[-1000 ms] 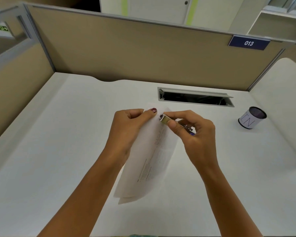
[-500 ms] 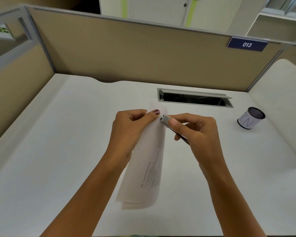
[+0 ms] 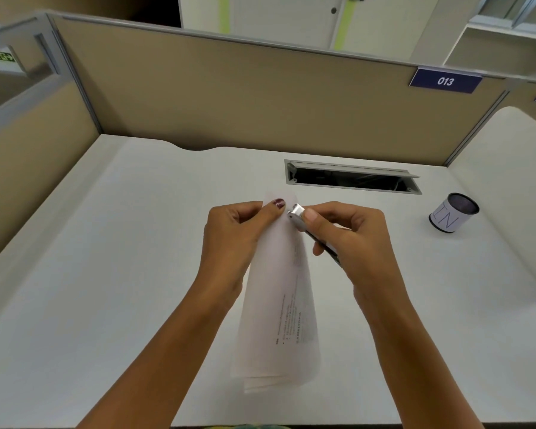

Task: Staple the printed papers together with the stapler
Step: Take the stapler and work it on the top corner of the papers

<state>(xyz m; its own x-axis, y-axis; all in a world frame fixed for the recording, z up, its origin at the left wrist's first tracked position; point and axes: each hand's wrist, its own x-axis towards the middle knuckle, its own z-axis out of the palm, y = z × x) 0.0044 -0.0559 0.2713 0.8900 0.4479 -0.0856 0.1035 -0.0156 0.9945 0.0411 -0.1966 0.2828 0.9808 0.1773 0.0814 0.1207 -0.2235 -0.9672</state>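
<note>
A thin stack of printed papers (image 3: 279, 311) hangs above the white desk (image 3: 106, 274), its long side pointing toward me. My left hand (image 3: 235, 239) pinches the stack's far top corner between thumb and fingers. A small silver stapler (image 3: 304, 226) is held in my right hand (image 3: 353, 243), thumb pressing on its metal head. The stapler's mouth sits at the top corner of the papers, right beside my left thumb. Its rear part is hidden in my palm.
A round pen cup (image 3: 454, 216) with a white label stands at the right. An open cable slot (image 3: 353, 180) lies in the desk beyond my hands. Tan partition walls (image 3: 260, 97) close off the back and left.
The papers have swung from a slant toward the left to hanging more straight toward me. Both hands stay at the top corner, the stapler still at the paper's edge.
</note>
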